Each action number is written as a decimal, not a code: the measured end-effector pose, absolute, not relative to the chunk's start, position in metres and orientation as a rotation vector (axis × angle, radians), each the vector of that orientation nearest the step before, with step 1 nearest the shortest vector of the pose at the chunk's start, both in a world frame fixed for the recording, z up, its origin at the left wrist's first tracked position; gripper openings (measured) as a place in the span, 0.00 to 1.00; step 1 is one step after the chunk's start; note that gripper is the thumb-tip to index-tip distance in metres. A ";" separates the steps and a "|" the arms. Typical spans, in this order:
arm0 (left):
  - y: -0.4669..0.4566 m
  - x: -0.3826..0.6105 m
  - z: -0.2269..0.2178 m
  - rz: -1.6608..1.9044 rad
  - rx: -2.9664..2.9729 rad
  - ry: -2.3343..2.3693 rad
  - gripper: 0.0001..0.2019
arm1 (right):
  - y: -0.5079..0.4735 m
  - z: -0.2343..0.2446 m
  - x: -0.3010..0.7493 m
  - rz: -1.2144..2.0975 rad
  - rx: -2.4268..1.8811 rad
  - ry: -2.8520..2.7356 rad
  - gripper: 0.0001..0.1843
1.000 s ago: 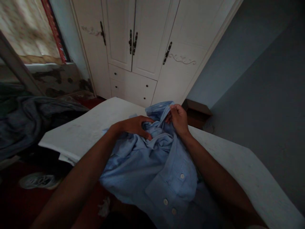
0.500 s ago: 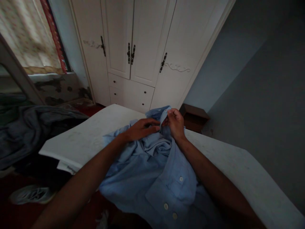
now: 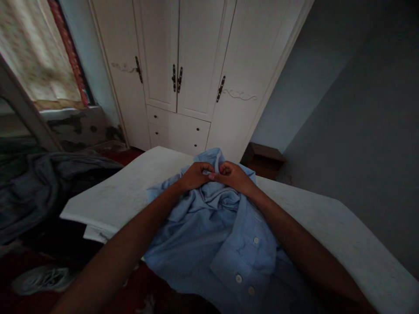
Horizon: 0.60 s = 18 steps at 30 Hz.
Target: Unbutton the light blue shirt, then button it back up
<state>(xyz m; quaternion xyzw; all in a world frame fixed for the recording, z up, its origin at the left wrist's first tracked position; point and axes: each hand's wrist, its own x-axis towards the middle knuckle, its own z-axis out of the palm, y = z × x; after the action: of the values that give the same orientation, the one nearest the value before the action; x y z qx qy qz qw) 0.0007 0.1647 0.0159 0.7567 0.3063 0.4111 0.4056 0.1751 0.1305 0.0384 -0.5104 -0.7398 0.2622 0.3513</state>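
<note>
Shirt (image 3: 186, 248) of blue cloth lies rumpled on a white table (image 3: 108, 196), its near end draped toward the person, as the left hand (image 3: 195, 175) and right hand (image 3: 235, 176), almost meeting, pinch a gathered fold in curled fingers (image 3: 206, 166). A cupboard (image 3: 193, 56) stands beyond.

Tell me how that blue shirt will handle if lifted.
The blue shirt will likely flop, since its cloth lies in soft folds. Its near part may drag downward, as it appears to hang past the edge of the white table.

Right hand (image 3: 237, 178) lower; nearer left hand (image 3: 194, 176)
</note>
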 end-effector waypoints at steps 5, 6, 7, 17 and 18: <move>0.161 0.004 0.017 1.099 1.719 0.730 0.15 | 0.110 0.039 0.187 0.725 -1.379 -2.014 0.21; 0.161 0.005 0.017 1.109 1.695 0.730 0.16 | 0.105 0.042 0.188 0.726 -1.381 -2.038 0.20; 0.160 0.005 0.017 1.122 1.672 0.732 0.16 | 0.100 0.046 0.189 0.721 -1.397 -2.065 0.20; 0.161 0.011 0.010 1.221 1.543 0.754 0.19 | 0.023 0.075 0.159 0.028 -1.818 -2.268 0.17; 0.162 0.012 0.009 1.241 1.532 0.762 0.19 | 0.018 0.075 0.159 0.082 -1.762 -2.310 0.11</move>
<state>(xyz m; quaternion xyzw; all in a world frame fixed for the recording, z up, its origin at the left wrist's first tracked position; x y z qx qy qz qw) 0.0117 0.1618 0.0095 0.6312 0.3137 0.5113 0.4916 0.1591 0.0175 0.0752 -0.6020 -0.7894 0.0280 0.1172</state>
